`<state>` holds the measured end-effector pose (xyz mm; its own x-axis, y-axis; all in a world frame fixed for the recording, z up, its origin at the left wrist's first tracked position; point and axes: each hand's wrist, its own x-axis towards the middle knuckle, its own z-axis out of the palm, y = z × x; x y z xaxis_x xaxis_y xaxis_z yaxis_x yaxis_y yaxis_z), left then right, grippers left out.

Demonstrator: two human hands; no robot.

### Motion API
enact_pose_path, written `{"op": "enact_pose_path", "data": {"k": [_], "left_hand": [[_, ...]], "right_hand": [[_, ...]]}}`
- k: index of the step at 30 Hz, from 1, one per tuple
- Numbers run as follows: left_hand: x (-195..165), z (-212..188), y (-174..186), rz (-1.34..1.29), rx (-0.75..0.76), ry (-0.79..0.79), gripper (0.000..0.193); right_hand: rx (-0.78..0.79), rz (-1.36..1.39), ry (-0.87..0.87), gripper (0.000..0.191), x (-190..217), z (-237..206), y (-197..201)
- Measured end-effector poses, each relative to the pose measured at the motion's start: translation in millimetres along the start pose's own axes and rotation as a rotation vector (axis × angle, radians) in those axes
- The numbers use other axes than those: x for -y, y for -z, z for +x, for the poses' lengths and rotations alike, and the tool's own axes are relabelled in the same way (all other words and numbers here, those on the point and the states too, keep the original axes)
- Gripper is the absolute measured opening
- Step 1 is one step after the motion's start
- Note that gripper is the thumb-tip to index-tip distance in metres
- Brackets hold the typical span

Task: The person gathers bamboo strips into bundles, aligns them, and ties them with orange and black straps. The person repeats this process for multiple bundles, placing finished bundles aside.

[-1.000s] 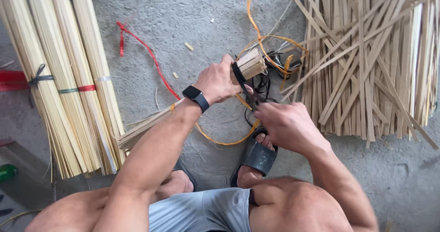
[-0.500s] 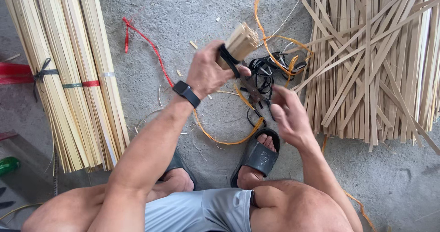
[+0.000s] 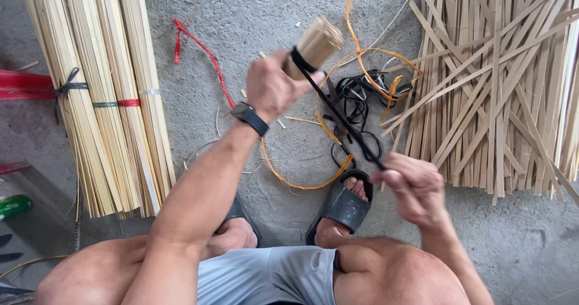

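My left hand, with a dark watch on its wrist, grips a bundle of thin bamboo strips held upright, its cut end facing the camera. A black band is wrapped around the bundle's top and runs taut down to my right hand, which pinches its other end. Below my hands, both my feet rest in dark sandals on the concrete floor.
Several tied bundles of bamboo strips lie at the left. A loose heap of flat bamboo strips fills the right. Black bands, orange straps and a red ribbon litter the floor. A green bottle lies far left.
My left hand has raised the bundle from lying low to upright. My right hand has pulled down and to the right, drawing the black band taut.
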<state>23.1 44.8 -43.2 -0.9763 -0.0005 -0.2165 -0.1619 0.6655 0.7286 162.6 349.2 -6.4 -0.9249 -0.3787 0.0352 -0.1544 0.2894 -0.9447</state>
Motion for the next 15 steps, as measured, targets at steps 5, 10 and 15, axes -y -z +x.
{"op": "enact_pose_path", "data": {"k": [5, 10, 15], "left_hand": [[-7, -6, 26, -0.528, 0.298, -0.020, 0.047], [-33, -53, -6, -0.310, 0.621, -0.327, 0.048], [-52, -68, -59, -0.126, 0.616, -0.278, 0.061]], "right_hand": [[-0.017, -0.216, -0.571, 0.038, -59, -15, 17], [0.126, -0.355, -0.304, 0.031, -102, 104, 7], [0.247, -0.473, 0.171, 0.012, -5, 167, 15]]}}
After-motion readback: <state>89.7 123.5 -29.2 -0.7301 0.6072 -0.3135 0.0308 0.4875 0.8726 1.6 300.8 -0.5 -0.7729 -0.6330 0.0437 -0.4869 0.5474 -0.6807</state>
